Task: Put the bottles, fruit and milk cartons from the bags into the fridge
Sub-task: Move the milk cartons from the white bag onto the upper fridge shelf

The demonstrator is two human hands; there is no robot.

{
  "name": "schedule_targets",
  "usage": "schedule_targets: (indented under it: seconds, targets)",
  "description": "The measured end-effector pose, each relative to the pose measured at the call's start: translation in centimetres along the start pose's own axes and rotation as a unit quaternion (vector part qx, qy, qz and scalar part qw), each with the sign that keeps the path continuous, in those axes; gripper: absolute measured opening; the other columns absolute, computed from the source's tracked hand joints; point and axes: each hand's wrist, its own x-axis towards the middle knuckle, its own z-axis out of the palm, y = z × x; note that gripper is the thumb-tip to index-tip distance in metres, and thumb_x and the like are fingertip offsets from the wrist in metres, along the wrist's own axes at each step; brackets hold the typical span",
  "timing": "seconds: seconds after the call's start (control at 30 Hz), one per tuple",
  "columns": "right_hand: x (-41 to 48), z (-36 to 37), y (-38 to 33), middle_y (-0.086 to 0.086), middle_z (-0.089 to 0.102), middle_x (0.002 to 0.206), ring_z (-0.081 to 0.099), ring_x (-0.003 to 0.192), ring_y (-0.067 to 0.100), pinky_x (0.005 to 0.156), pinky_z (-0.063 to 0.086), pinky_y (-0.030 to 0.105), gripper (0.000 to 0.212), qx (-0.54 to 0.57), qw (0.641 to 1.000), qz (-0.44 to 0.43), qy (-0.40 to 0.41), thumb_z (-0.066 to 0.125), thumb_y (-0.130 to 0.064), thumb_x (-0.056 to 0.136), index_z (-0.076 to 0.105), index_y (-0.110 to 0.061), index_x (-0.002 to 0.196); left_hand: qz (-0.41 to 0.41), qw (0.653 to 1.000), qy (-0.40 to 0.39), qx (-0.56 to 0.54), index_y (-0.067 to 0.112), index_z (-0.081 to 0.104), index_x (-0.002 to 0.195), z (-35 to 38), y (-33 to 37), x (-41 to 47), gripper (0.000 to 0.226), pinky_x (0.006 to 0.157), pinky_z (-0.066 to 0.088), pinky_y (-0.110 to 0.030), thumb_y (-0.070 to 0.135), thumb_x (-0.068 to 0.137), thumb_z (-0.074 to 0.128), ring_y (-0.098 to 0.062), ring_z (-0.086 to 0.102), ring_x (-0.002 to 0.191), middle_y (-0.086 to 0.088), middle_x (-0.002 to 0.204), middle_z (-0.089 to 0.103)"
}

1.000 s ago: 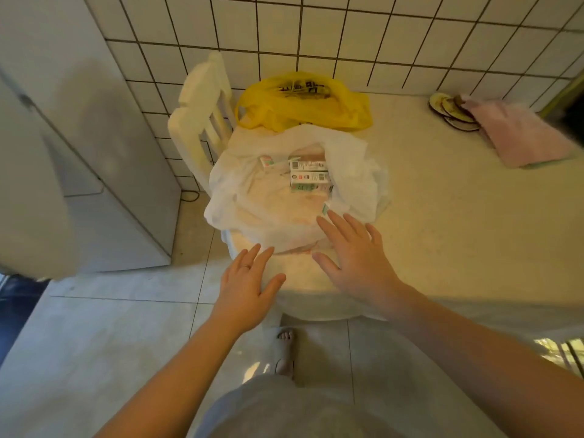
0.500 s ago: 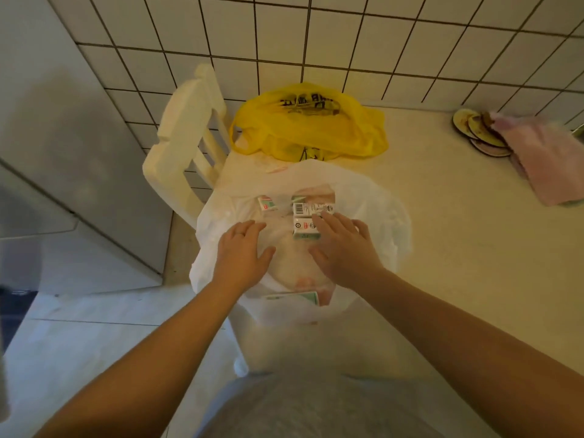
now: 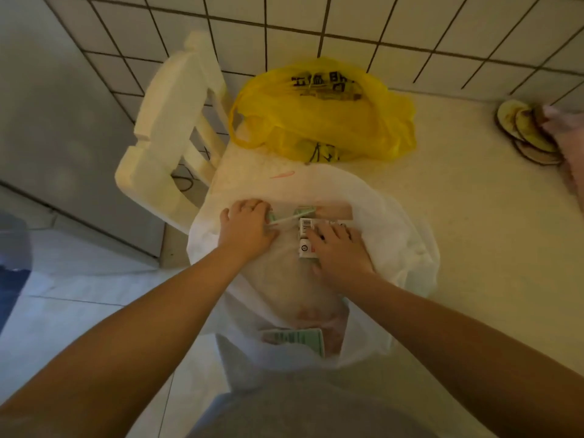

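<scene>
A white plastic bag [image 3: 398, 235] lies open on the beige counter [image 3: 480, 248] in front of me. Small green-and-white milk cartons show in its opening. My left hand [image 3: 246, 229] curls over one carton [image 3: 271, 218] at the left of the opening. My right hand [image 3: 339, 252] lies on another carton [image 3: 306, 240] with a barcode, fingers wrapped over its right side. A further carton [image 3: 295, 338] shows through the bag near my body. Behind the white bag sits a yellow plastic bag [image 3: 325, 115]; its contents are hidden.
A white chair [image 3: 164, 137] stands left of the counter against the tiled wall. The grey fridge [image 3: 53, 115] fills the left side. Round coasters [image 3: 524, 131] and a pink cloth [image 3: 572, 153] lie at the counter's far right.
Both hands moved forward from the counter's front edge into the white bag's opening and closed over cartons. The view has drawn nearer to the bag.
</scene>
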Motion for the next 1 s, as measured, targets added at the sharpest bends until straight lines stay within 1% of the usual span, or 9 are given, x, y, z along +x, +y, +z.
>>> schedule_targets:
  seconds: [0.17, 0.27, 0.47, 0.63, 0.7, 0.77, 0.83, 0.9, 1.0]
  targets:
    - [1.0, 0.8, 0.5, 0.012, 0.056, 0.119, 0.056, 0.102, 0.038, 0.078, 0.049, 0.047, 0.052, -0.006, 0.999, -0.017, 0.042, 0.076, -0.021, 0.074, 0.061, -0.013, 0.123, -0.008, 1.0, -0.021, 0.021, 0.021, 0.052, 0.134, -0.4, -0.1, 1.5, 0.06, 0.105, 0.033, -0.048, 0.054, 0.085, 0.064, -0.034, 0.039, 0.13, -0.005, 0.141, 0.05]
    - [1.3, 1.1, 0.6, 0.011, 0.058, 0.117, 0.056, 0.102, 0.037, 0.077, 0.049, 0.045, 0.059, 0.003, 0.998, -0.021, 0.058, 0.08, -0.019, 0.066, 0.061, -0.014, 0.122, -0.018, 0.999, -0.029, 0.021, 0.022, 0.051, 0.135, -0.3, 0.1, 1.4, 0.062, 0.105, 0.032, -0.047, 0.054, 0.083, 0.067, -0.033, 0.04, 0.129, -0.005, 0.139, 0.05]
    - [1.4, 1.7, 0.4, 0.015, 0.06, 0.11, 0.058, 0.091, 0.039, 0.07, 0.051, 0.045, 0.035, -0.05, 0.993, -0.04, 0.101, 0.07, -0.013, 0.075, 0.064, -0.01, 0.11, -0.076, 0.994, -0.03, -0.072, 0.025, 0.052, 0.126, -0.3, 0.5, 0.3, 0.062, 0.104, 0.033, -0.048, 0.057, 0.077, 0.072, -0.033, 0.041, 0.126, -0.004, 0.131, 0.053]
    - [0.3, 1.6, -0.4, 0.012, 0.061, 0.103, 0.058, 0.089, 0.037, 0.066, 0.05, 0.044, 0.032, -0.036, 0.992, -0.024, 0.116, 0.07, -0.009, 0.075, 0.061, -0.011, 0.106, -0.117, 0.983, 0.007, -0.141, 0.028, 0.047, 0.111, -0.7, 0.6, -1.7, 0.054, 0.095, 0.04, -0.046, 0.063, 0.074, 0.068, -0.029, 0.052, 0.114, -0.002, 0.114, 0.062]
    - [-0.4, 0.8, -0.4, 0.011, 0.063, 0.102, 0.058, 0.093, 0.037, 0.067, 0.049, 0.044, 0.025, 0.017, 0.99, -0.008, 0.138, 0.068, -0.008, 0.08, 0.059, -0.011, 0.103, -0.117, 0.972, 0.035, -0.201, 0.028, 0.045, 0.107, -1.2, 0.4, -2.9, 0.052, 0.088, 0.048, -0.046, 0.057, 0.073, 0.073, -0.026, 0.059, 0.103, 0.001, 0.108, 0.064]
    - [-1.3, -0.1, -0.5, 0.01, 0.062, 0.11, 0.055, 0.1, 0.035, 0.074, 0.048, 0.044, 0.025, 0.118, 0.98, 0.02, 0.161, 0.065, -0.015, 0.088, 0.056, -0.011, 0.11, -0.12, 0.948, 0.075, -0.285, 0.024, 0.048, 0.11, -2.0, 0.4, -4.5, 0.051, 0.078, 0.053, -0.039, 0.043, 0.075, 0.081, -0.018, 0.061, 0.094, 0.008, 0.1, 0.061]
    - [-2.4, -1.1, -0.6, 0.01, 0.061, 0.117, 0.054, 0.105, 0.033, 0.081, 0.049, 0.046, 0.036, 0.243, 0.953, 0.047, 0.172, 0.067, -0.022, 0.09, 0.051, -0.014, 0.121, -0.114, 0.923, 0.121, -0.346, 0.024, 0.048, 0.111, -2.8, 0.6, -6.4, 0.047, 0.068, 0.049, -0.024, 0.031, 0.079, 0.082, -0.01, 0.057, 0.088, 0.018, 0.091, 0.053]
    - [-3.8, -2.6, -1.4, 0.008, 0.062, 0.113, 0.058, 0.102, 0.028, 0.08, 0.053, 0.045, 0.041, 0.351, 0.916, 0.06, 0.186, 0.073, -0.025, 0.088, 0.047, -0.018, 0.119, -0.105, 0.898, 0.162, -0.395, 0.026, 0.051, 0.109, -3.7, 0.9, -8.3, 0.043, 0.068, 0.046, -0.019, 0.028, 0.08, 0.082, -0.006, 0.058, 0.086, 0.021, 0.092, 0.053]
    - [-6.7, -5.1, -2.6, -0.009, 0.065, 0.107, 0.063, 0.095, 0.01, 0.075, 0.055, 0.022, 0.043, 0.471, 0.858, 0.084, 0.186, 0.078, -0.024, 0.085, 0.043, -0.026, 0.109, -0.089, 0.858, 0.173, -0.476, 0.02, 0.057, 0.112, -5.0, 1.4, -11.3, 0.041, 0.068, 0.052, -0.019, 0.024, 0.08, 0.082, -0.004, 0.063, 0.086, 0.011, 0.098, 0.064]
